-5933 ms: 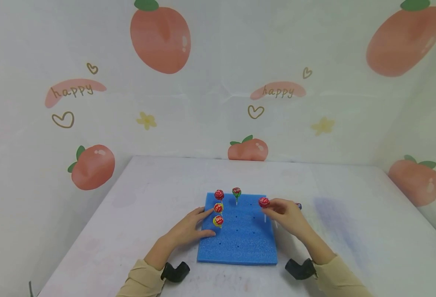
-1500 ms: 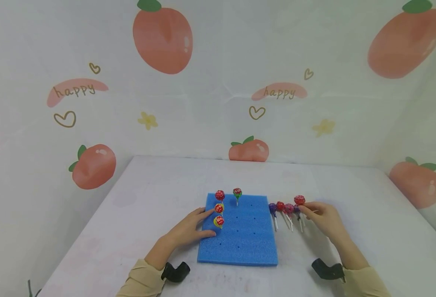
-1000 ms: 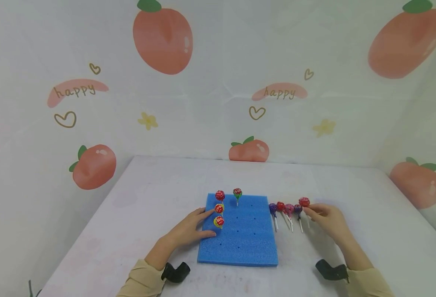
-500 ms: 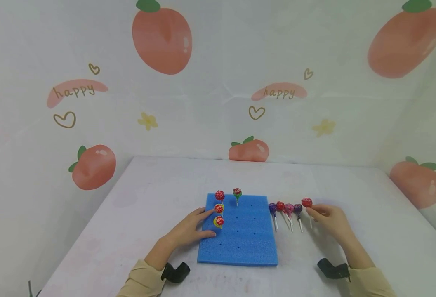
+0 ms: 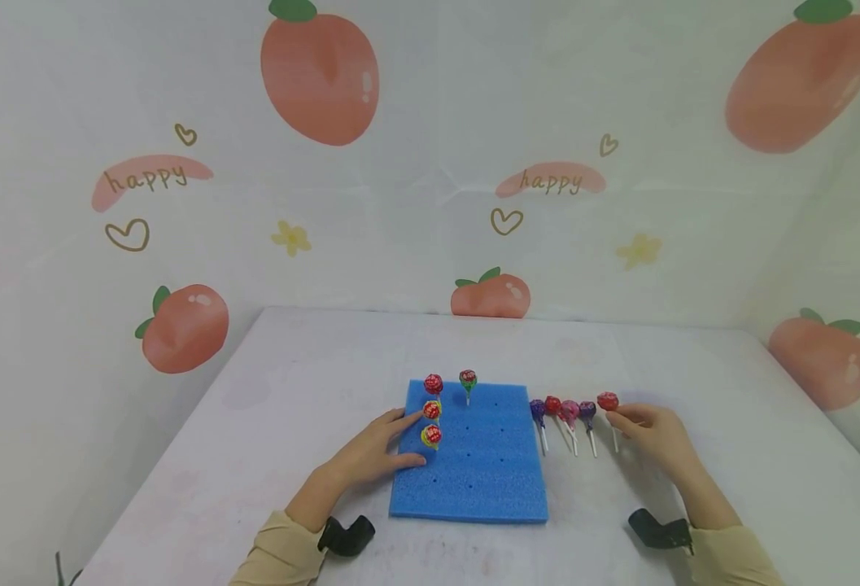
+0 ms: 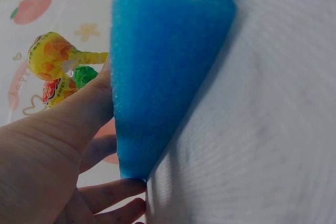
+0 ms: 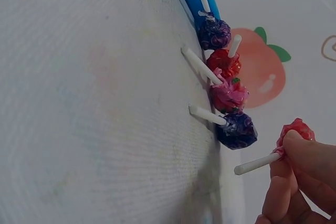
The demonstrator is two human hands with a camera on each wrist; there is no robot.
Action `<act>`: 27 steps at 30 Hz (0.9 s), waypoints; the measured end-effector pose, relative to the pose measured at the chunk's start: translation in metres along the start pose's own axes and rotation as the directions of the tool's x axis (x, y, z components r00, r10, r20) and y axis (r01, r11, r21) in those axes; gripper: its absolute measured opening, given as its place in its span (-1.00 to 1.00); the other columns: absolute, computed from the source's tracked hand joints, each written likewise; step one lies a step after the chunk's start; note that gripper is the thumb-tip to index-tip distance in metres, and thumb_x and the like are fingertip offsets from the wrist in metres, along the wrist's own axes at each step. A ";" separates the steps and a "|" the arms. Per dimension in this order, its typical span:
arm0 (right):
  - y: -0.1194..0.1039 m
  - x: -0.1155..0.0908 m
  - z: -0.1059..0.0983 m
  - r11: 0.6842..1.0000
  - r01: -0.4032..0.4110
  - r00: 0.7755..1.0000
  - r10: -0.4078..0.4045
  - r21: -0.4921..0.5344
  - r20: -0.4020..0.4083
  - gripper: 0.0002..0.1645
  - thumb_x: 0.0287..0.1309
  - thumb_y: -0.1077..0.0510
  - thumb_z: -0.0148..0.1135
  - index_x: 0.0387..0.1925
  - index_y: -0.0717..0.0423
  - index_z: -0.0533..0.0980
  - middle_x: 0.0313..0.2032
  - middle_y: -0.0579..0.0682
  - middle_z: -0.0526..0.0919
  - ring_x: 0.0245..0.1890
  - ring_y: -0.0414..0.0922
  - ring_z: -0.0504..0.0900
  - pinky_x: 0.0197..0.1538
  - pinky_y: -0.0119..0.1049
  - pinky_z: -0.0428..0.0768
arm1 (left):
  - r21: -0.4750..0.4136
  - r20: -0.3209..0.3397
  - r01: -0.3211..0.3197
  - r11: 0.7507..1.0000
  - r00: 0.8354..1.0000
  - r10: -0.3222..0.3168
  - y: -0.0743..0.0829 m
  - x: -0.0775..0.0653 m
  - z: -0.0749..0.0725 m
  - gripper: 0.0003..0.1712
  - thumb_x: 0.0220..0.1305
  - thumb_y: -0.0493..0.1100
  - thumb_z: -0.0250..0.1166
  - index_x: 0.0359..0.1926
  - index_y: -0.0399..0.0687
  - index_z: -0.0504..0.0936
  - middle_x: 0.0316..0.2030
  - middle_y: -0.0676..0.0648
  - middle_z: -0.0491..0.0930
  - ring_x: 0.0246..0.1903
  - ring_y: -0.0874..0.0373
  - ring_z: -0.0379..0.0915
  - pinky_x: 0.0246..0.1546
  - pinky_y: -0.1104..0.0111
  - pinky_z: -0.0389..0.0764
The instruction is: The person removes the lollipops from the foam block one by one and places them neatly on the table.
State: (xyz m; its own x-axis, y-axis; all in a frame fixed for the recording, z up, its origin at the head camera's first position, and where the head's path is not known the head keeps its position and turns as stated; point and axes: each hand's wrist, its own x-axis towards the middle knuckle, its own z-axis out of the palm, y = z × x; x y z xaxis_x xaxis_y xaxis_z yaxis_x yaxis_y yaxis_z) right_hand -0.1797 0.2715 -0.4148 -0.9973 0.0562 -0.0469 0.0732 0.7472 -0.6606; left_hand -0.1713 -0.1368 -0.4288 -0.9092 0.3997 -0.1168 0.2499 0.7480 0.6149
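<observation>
A blue foam board [image 5: 488,496] with small holes lies on the table. Three lollipops stand along its left side: a red one [image 5: 433,383], then two yellow-and-red ones [image 5: 431,437]; a green-and-red lollipop [image 5: 468,378] stands at the back. My left hand [image 5: 371,448] rests on the board's left edge with fingers spread; the left wrist view shows the fingers against its side. To the right of the board, my right hand [image 5: 657,435] pinches a red lollipop [image 7: 296,129] just under its head, stick pointing down. The right wrist view shows that stick [image 7: 257,163] apart from the other lollipops.
Between board and right hand, several lollipops lie in a row: a purple one [image 5: 538,408], a red one [image 5: 552,404], a pink one [image 5: 569,411] and another purple one [image 5: 587,411]. A printed cloth wall [image 5: 386,203] stands behind the table.
My right hand has carried the red lollipop from over the board's right side to the right, past the row of lollipops, and slowed there. My left hand has stayed on the board.
</observation>
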 end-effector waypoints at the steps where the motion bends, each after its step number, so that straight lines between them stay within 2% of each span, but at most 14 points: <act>1: 0.000 0.000 0.000 1.000 0.003 1.000 -0.003 -0.002 -0.001 -0.47 0.19 -0.06 0.19 -0.09 0.37 0.56 -0.20 0.28 0.68 -0.34 -0.15 0.65 -0.34 -0.38 0.51 | 0.002 -0.001 -0.002 1.000 1.000 0.002 0.000 0.000 0.000 -0.18 0.13 0.18 0.28 0.36 0.02 0.25 0.35 -0.31 0.17 0.36 -0.27 0.06 0.27 -0.16 0.23; 13: 0.003 0.000 0.000 1.000 0.008 1.000 -0.008 -0.018 0.005 -0.51 0.17 -0.02 0.21 -0.13 0.38 0.57 -0.23 0.27 0.69 -0.31 -0.11 0.62 -0.35 -0.39 0.51 | 0.002 -0.008 0.001 1.000 1.000 -0.001 0.000 0.000 0.001 -0.18 0.13 0.16 0.28 0.36 0.02 0.26 0.35 -0.32 0.17 0.36 -0.27 0.06 0.27 -0.17 0.23; 20: 0.003 0.000 0.001 0.999 -0.007 1.000 0.008 -0.035 0.021 -0.50 0.17 -0.03 0.21 -0.12 0.37 0.57 -0.23 0.26 0.68 -0.22 0.03 0.60 -0.30 -0.36 0.52 | 0.009 -0.004 0.011 1.000 1.000 -0.011 0.000 0.000 0.001 -0.17 0.13 0.18 0.28 0.36 0.04 0.25 0.36 -0.29 0.16 0.36 -0.26 0.06 0.27 -0.16 0.24; 26: 0.003 0.000 0.001 0.999 -0.030 0.999 0.031 -0.032 0.025 -0.48 0.17 -0.03 0.21 -0.10 0.38 0.56 -0.18 0.29 0.66 -0.20 0.05 0.58 -0.34 -0.37 0.50 | -0.019 -0.007 -0.009 1.000 1.000 0.008 -0.001 0.000 0.000 -0.16 0.11 0.23 0.27 0.36 0.04 0.26 0.35 -0.31 0.16 0.36 -0.28 0.05 0.27 -0.18 0.20; 27: 0.003 0.000 0.001 0.999 -0.033 0.999 0.034 -0.032 0.027 -0.48 0.17 -0.03 0.21 -0.10 0.38 0.56 -0.18 0.29 0.66 -0.20 0.05 0.57 -0.34 -0.37 0.50 | -0.003 -0.013 -0.023 1.000 1.000 0.023 -0.001 -0.001 0.000 -0.15 0.12 0.27 0.24 0.36 0.05 0.26 0.34 -0.32 0.18 0.35 -0.29 0.07 0.25 -0.19 0.23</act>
State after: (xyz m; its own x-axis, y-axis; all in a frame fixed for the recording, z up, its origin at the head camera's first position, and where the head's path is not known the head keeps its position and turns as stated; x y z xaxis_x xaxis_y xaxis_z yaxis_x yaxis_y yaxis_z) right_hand -0.1795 0.2732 -0.4180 -0.9940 0.0638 -0.0893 0.1061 0.7656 -0.6345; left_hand -0.1706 -0.1378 -0.4288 -0.9075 0.4097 -0.0925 0.2695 0.7370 0.6198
